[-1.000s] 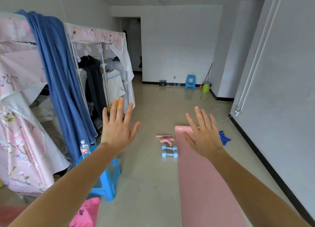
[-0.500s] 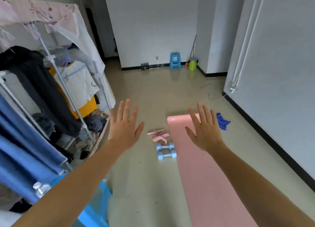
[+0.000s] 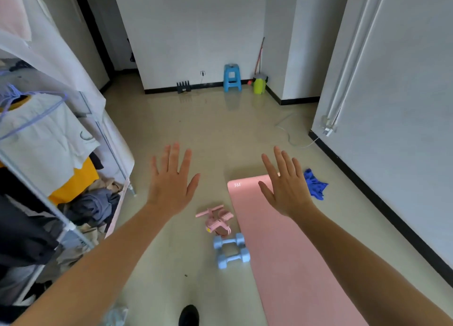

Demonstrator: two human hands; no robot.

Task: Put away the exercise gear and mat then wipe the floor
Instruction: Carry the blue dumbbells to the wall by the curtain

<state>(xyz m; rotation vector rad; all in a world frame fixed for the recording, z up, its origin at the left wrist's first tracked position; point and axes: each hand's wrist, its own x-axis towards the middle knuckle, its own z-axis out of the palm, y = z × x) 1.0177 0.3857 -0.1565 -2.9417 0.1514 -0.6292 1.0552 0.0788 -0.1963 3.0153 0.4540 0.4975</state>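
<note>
A pink exercise mat [image 3: 282,252] lies unrolled on the floor, running toward me on the right. Just left of it sit two light blue dumbbells [image 3: 231,251] side by side, and beyond them a pink pedal resistance band [image 3: 217,219]. A blue cloth [image 3: 315,184] lies crumpled by the mat's far right corner. My left hand [image 3: 171,181] is raised with spread fingers, above and left of the gear. My right hand [image 3: 285,184] is held up the same way over the mat's far end. Both hold nothing.
A fabric wardrobe [image 3: 61,142] full of clothes lines the left side. A blue stool [image 3: 231,78], a green bucket [image 3: 259,84] with a broom and a black rack [image 3: 183,87] stand by the far wall. A cable [image 3: 291,137] trails near the right wall. My shoe [image 3: 188,314] shows below.
The view has moved forward and tilted down; the dumbbells, band and mat are closer. The near blue stool and bottle have left the view. Both hands stay raised and spread.
</note>
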